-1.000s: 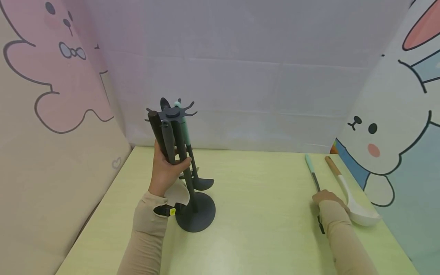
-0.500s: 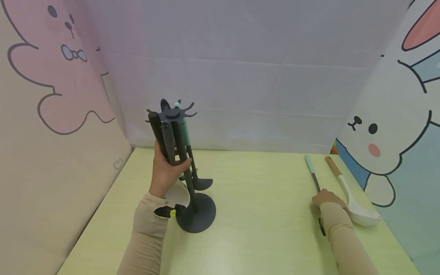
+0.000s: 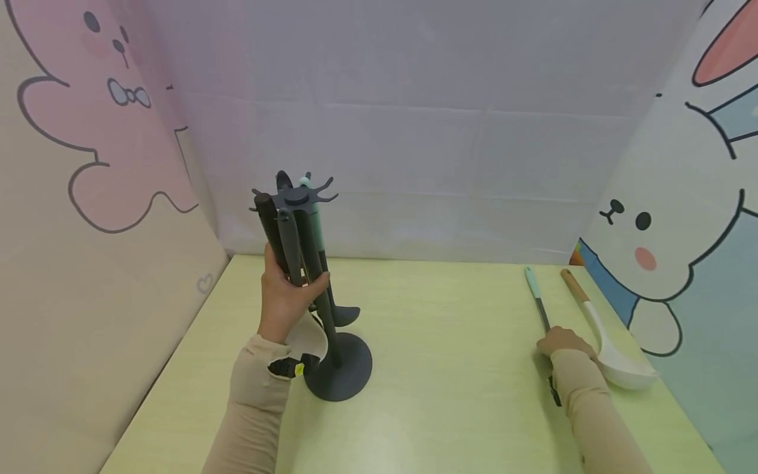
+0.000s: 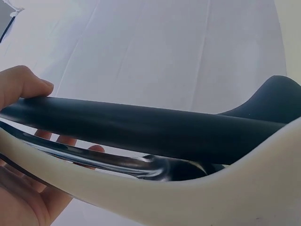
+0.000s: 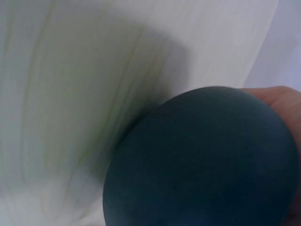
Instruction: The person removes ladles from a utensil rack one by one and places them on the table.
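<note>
In the head view my left hand [image 3: 287, 293] grips the post of a dark utensil stand [image 3: 340, 378], its thumb across the front. Dark-handled utensils [image 3: 288, 243] and a mint-handled one with a dark ladle-like head [image 3: 345, 316] hang from the hooked top. A cream rounded utensil head [image 3: 308, 339] hangs beside my wrist; the left wrist view has the dark post [image 4: 141, 127] and a shiny metal shaft [image 4: 117, 162] close together. My right hand [image 3: 565, 341] holds a mint-handled utensil [image 3: 535, 283] at its dark shaft, low over the table; its rounded dark head [image 5: 202, 160] fills the right wrist view.
A white ladle [image 3: 624, 370] with a wooden handle lies right of my right hand, near the side edge of the pale table [image 3: 450, 368]. A plain back wall [image 3: 414, 145] and cartoon-printed side walls surround the tabletop.
The mint-handled utensil hanging on the stand has swung a little left, closer to the post. The base and my left hand barely shift. My right hand stays in place.
</note>
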